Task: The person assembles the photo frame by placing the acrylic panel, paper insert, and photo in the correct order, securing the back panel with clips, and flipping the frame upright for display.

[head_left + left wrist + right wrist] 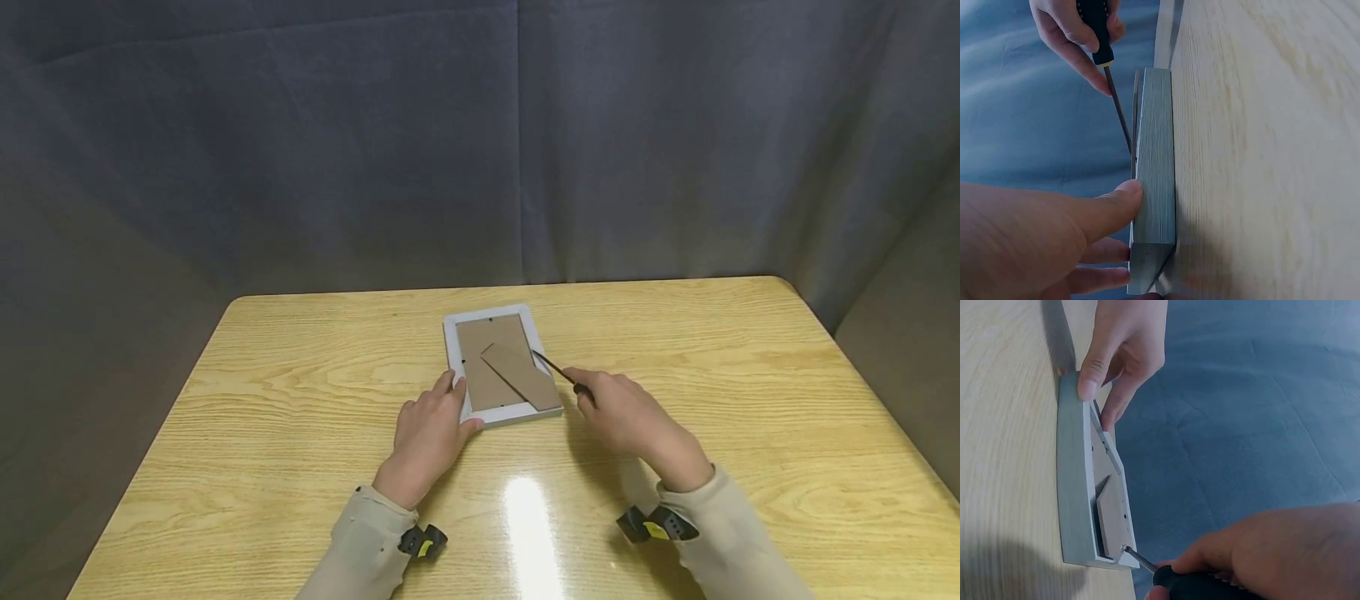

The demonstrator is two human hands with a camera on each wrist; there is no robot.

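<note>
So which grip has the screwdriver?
The right grip: it is wrapped round the screwdriver by its dark handle, while the left grip holds only the frame at its near left corner.

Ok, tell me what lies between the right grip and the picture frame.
The screwdriver shaft spans that stretch, from the right grip to the picture frame, as the right wrist view shows.
</note>
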